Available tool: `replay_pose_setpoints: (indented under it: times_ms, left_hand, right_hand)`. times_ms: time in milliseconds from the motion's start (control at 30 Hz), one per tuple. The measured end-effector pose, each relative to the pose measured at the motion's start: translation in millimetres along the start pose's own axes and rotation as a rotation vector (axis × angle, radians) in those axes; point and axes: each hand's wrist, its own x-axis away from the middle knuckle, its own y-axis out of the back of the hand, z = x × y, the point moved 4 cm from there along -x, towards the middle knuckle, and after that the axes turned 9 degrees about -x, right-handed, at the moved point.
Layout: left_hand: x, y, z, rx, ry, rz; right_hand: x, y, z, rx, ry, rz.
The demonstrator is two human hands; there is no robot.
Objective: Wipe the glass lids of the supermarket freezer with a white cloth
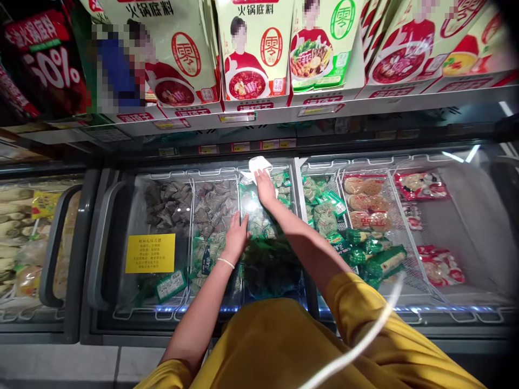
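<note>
I lean over a chest freezer [105, 254] with a glass lid [162, 216]. My right hand [264, 188] is stretched far forward and presses a white cloth [258, 163] against the glass near the lid's back edge. My left hand [235, 233] lies flat on the glass with its fingers spread, closer to me; a thin bracelet sits on its wrist. Under the glass lie green-wrapped food packs [259, 224] and dark wrapped dumplings [168, 205] in wire baskets.
A yellow notice [150, 253] sticks on the lid at the left. The freezer section to the right holds round flat cakes [363, 202] and red packs [421, 186]. A shelf [284, 111] of hotpot-base boxes hangs above. Another freezer [36, 243] stands at the left.
</note>
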Motion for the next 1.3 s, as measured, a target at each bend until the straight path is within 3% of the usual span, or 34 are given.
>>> replay_pose_setpoints:
  times_ms: [100, 167, 233, 367, 500, 633, 833, 933, 1067, 1200, 1300]
  left_hand:
    - [0, 0, 2, 0.023, -0.006, -0.003]
    - [1, -1, 4, 0.027, -0.014, -0.003]
    - [3, -2, 5, 0.024, -0.030, -0.014]
    - [6, -6, 8, 0.024, -0.047, -0.064]
    - [4, -12, 10, 0.042, -0.029, -0.061]
    - [3, -15, 10, 0.048, -0.031, -0.087]
    - [4, -20, 11, 0.036, -0.063, -0.112]
    - [5, -20, 12, 0.029, -0.075, -0.124]
    - [5, -19, 13, 0.032, -0.078, -0.123]
    - [6, -15, 11, 0.033, -0.081, -0.091]
    - [5, -10, 8, 0.027, -0.082, -0.079]
  right_hand:
    - [-2, -15, 16, 0.007, 0.153, 0.080]
    - [-6, -6, 5, 0.026, 0.194, 0.122]
    - [-12, 16, -21, 0.056, 0.157, 0.113]
    - [-14, 66, -80, 0.096, -0.008, -0.029]
    - [-10, 73, -93, 0.072, -0.115, -0.180]
    - [-24, 40, -56, 0.012, -0.135, -0.224]
    - [-49, -30, 38, 0.077, 0.092, 0.012]
    - [-52, -39, 55, 0.081, 0.187, 0.074]
    - [-52, -9, 22, 0.143, 0.233, 0.101]
    - [-46, 44, -43, 0.197, 0.078, -0.020]
    - [-40, 67, -74, 0.174, -0.032, -0.111]
